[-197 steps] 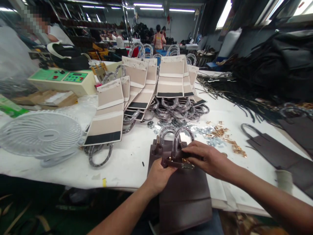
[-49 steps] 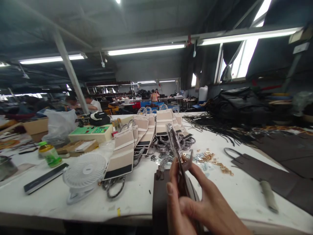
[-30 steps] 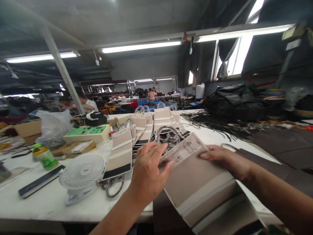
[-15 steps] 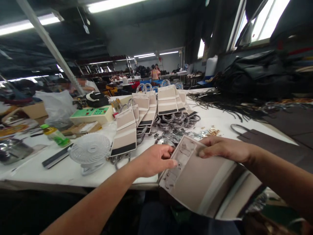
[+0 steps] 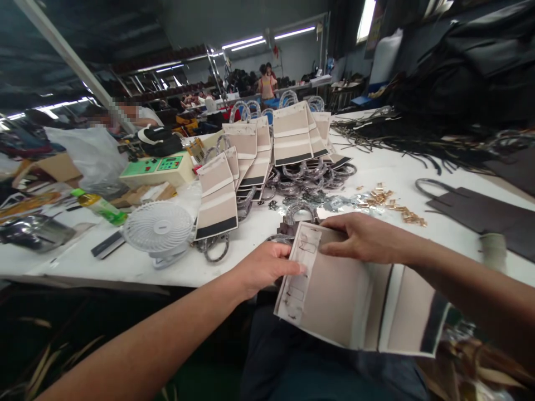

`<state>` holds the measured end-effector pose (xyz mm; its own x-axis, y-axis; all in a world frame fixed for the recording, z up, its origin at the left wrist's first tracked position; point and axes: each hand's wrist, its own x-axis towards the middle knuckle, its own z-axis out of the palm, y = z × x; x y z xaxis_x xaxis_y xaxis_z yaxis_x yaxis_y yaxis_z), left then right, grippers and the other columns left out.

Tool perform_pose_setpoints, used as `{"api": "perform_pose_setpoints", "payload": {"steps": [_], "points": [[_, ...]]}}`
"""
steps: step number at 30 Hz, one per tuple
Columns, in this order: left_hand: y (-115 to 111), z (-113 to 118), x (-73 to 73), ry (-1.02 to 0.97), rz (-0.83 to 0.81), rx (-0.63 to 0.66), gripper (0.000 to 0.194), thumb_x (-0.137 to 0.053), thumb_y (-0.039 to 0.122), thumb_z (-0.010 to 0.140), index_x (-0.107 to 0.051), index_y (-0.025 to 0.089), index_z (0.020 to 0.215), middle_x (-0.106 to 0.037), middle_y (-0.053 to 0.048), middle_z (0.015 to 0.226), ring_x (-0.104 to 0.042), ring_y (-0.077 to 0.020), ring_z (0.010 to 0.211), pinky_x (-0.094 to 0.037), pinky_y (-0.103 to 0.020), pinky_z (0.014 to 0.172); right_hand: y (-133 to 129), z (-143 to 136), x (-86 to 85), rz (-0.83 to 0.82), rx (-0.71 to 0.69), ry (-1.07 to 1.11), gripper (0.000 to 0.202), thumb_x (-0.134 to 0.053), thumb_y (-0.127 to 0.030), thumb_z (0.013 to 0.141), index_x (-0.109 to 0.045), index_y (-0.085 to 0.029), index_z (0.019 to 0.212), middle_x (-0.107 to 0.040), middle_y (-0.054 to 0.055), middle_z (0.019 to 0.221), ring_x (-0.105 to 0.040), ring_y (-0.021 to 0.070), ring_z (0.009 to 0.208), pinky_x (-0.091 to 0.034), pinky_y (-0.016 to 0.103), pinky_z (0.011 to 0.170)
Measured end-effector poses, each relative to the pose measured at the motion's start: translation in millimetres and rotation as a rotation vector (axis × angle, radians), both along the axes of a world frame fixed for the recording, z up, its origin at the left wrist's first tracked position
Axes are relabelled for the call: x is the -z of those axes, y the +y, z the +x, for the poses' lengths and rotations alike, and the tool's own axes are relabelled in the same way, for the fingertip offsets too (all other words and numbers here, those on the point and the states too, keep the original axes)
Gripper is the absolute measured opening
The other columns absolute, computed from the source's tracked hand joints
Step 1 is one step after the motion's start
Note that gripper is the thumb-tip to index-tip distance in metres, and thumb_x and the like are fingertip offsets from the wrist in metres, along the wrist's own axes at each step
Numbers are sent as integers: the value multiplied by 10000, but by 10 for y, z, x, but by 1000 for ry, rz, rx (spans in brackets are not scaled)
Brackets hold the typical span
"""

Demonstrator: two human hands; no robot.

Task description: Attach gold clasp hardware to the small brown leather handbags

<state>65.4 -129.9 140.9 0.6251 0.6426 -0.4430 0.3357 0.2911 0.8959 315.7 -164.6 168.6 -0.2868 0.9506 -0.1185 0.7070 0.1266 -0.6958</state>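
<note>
A beige handbag panel (image 5: 338, 295), inner face up, lies across my lap at the table's front edge. Marks and small slits run along its pale top strip, and a dark band crosses its far right end. My left hand (image 5: 271, 266) pinches the strip's edge, thumb on top and fingers underneath. Over the upper edge my right hand (image 5: 357, 238) grips the same panel, its thumb on the beige face and its other fingers partly hidden. Just beyond the panel's corner shows a plastic-wrapped handle (image 5: 301, 210).
Similar panels (image 5: 217, 195) with wrapped handles are piled mid-table. Brass-coloured fittings (image 5: 380, 197) lie to their right, near a dark bag piece (image 5: 480, 214). At left are a white fan (image 5: 161, 228), a green-capped bottle (image 5: 98, 206) and a control box (image 5: 156, 167). People work farther back.
The view has shifted, showing more of the table's right side. The panel's right end is flatter and sharper now. Both hands keep their hold on it.
</note>
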Motion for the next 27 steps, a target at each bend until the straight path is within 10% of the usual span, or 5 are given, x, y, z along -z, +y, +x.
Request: {"api": "perform_pose_setpoints", "payload": {"steps": [16, 27], "points": [[-66, -151, 238, 8, -135, 110, 365, -839, 358, 667, -795, 126, 946, -785, -89, 963, -697, -292, 965, -516, -404, 945, -129, -184, 433, 44, 56, 109, 269, -693, -382, 839, -716, -282, 1087, -761, -35, 932, -695, 189, 782, -496, 298, 667], [-213, -143, 414, 33, -169, -31, 314, -820, 319, 608, -774, 141, 862, -770, -64, 859, -707, -273, 869, -538, -374, 852, -399, -531, 836, 410, 117, -159, 743, -689, -398, 824, -459, -201, 1502, -661, 128, 1277, -605, 334, 1186, -462, 542, 1048]]}}
